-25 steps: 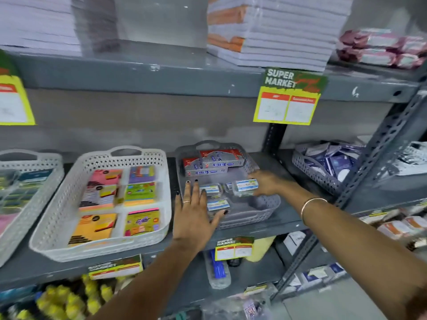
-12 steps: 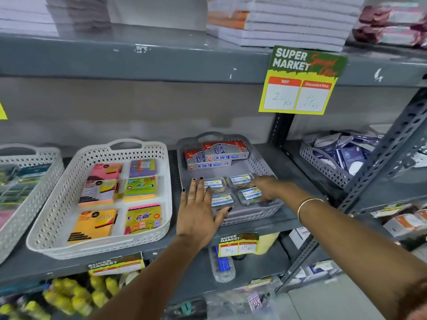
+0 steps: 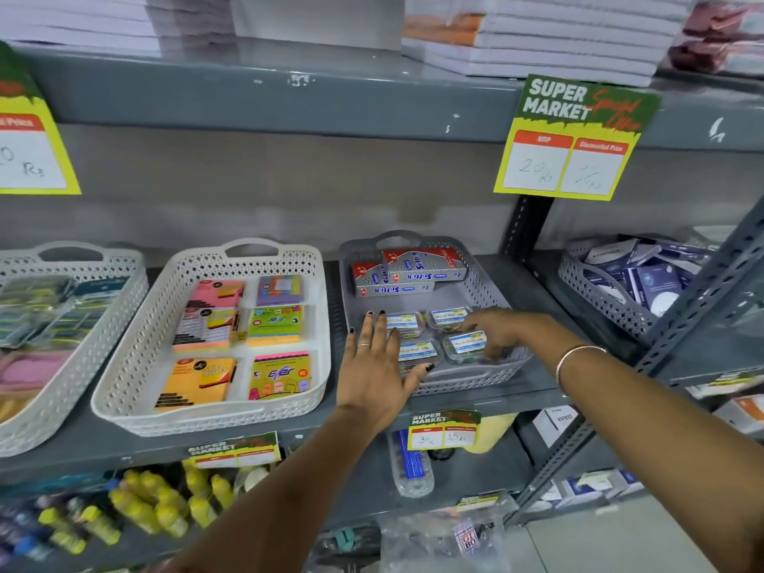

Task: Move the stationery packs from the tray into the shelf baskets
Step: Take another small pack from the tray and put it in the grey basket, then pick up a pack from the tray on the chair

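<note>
A grey shelf basket (image 3: 488, 291) holds red staple boxes (image 3: 409, 271) at its back and several small clear packs with blue-and-white labels (image 3: 448, 317) at its front. My left hand (image 3: 376, 366) lies flat with fingers spread over the basket's front left rim, touching the left packs. My right hand (image 3: 494, 330) reaches in from the right, its fingers curled around the front right clear pack (image 3: 465, 345). No tray is in view.
A white basket (image 3: 136, 366) of sticky-note packs stands left of the grey one, with another white basket (image 3: 82, 258) further left. A grey basket (image 3: 599, 299) of dark blue packs sits behind a slanted metal upright (image 3: 703, 295). Price signs hang from shelf edges. Glue bottles fill the shelf below.
My right hand set the clear pack down into the basket's front right corner and stays on it. My left hand stayed flat on the front left rim. The view shifted slightly.
</note>
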